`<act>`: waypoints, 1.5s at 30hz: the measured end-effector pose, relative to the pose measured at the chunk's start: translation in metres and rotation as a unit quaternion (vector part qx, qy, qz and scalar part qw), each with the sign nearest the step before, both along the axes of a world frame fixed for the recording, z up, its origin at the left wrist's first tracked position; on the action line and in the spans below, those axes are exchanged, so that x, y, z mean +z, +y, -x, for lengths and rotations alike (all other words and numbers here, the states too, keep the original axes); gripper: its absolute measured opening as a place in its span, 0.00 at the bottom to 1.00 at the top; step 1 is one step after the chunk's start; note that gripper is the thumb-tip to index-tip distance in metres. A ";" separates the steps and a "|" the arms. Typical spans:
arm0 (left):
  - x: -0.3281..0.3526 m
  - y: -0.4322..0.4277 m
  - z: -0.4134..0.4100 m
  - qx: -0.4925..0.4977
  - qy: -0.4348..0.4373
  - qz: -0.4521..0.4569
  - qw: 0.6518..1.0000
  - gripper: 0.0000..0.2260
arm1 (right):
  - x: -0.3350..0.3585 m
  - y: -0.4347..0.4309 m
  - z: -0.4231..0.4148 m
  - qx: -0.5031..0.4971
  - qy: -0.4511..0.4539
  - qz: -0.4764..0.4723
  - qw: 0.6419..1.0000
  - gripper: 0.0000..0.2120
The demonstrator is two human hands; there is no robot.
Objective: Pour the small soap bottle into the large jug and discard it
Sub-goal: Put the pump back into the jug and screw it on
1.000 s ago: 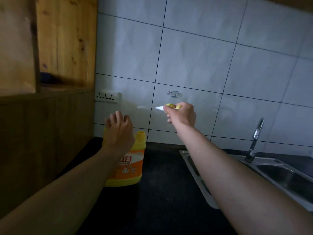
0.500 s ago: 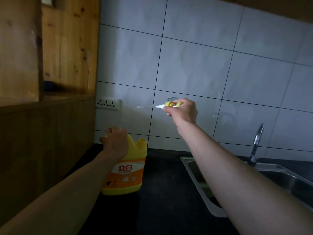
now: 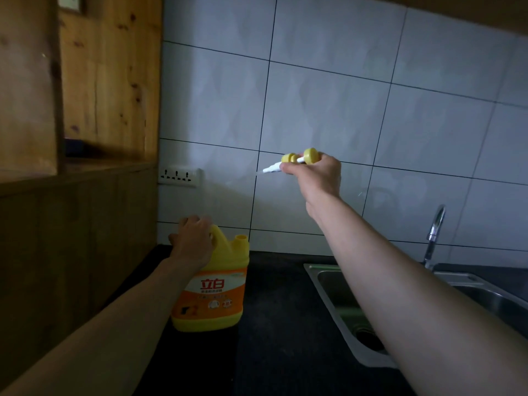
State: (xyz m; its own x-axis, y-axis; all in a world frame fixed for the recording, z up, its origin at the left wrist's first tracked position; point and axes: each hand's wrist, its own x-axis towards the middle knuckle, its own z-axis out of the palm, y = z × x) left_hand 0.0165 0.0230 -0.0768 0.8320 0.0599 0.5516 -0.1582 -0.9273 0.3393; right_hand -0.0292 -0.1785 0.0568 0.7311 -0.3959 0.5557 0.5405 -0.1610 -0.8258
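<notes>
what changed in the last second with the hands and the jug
The left hand came down onto the handle of the jug and now grips it. The right hand keeps holding the pump raised; the jug stands where it was on the counter.

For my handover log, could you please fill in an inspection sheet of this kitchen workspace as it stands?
Surface: dark counter, dimly lit.
Job's things: large jug upright on it, neck uncapped; small soap bottle not seen.
Clutter: nothing seen.
Grippers: left hand grips the jug's handle; right hand holds a yellow pump head aloft.
Cables: nothing seen.
Surroundings: sink, tap, wall socket, wooden cabinet.
</notes>
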 end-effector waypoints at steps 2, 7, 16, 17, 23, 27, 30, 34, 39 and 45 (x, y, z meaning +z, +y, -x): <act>-0.002 0.002 0.002 -0.009 -0.004 -0.001 1.000 0.11 | 0.005 0.001 0.000 0.022 0.001 0.022 1.000 0.23; -0.001 0.005 0.002 -0.021 0.018 -0.021 0.999 0.13 | 0.008 0.006 0.004 -0.002 0.030 0.069 0.997 0.17; -0.001 0.001 0.007 0.008 0.014 -0.063 0.998 0.16 | 0.004 0.007 0.003 -0.083 -0.035 0.048 0.995 0.08; -0.001 0.001 0.007 0.007 0.014 -0.064 0.998 0.16 | 0.006 0.007 0.003 -0.088 -0.044 0.050 0.994 0.08; -0.002 0.001 0.007 0.005 0.006 -0.071 0.997 0.15 | 0.016 0.009 0.002 -0.094 -0.073 0.073 0.990 0.07; -0.001 0.000 0.010 0.007 0.011 -0.069 0.998 0.14 | 0.011 0.012 0.001 -0.106 -0.071 0.099 0.987 0.07; 0.000 -0.001 0.012 0.015 0.016 -0.082 0.996 0.15 | 0.005 0.014 0.000 -0.101 -0.066 0.113 0.986 0.06; 0.000 -0.001 0.011 0.014 0.016 -0.087 0.996 0.17 | -0.004 0.020 -0.002 -0.091 -0.053 0.132 0.986 0.06; -0.001 -0.002 0.014 0.018 0.011 -0.079 0.997 0.16 | -0.025 0.034 -0.011 -0.064 -0.004 0.175 0.982 0.07; -0.002 -0.003 0.014 0.050 -0.005 -0.124 0.991 0.14 | -0.061 0.045 -0.021 -0.019 0.065 0.249 0.966 0.09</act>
State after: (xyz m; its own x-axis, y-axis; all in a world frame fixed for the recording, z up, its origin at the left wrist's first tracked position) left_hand 0.0023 0.0203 -0.0790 0.8230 0.0034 0.5681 -0.0640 -0.9931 0.0986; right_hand -0.0084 -0.1331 -0.0043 0.7981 -0.1314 0.5881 0.4222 -0.5744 -0.7013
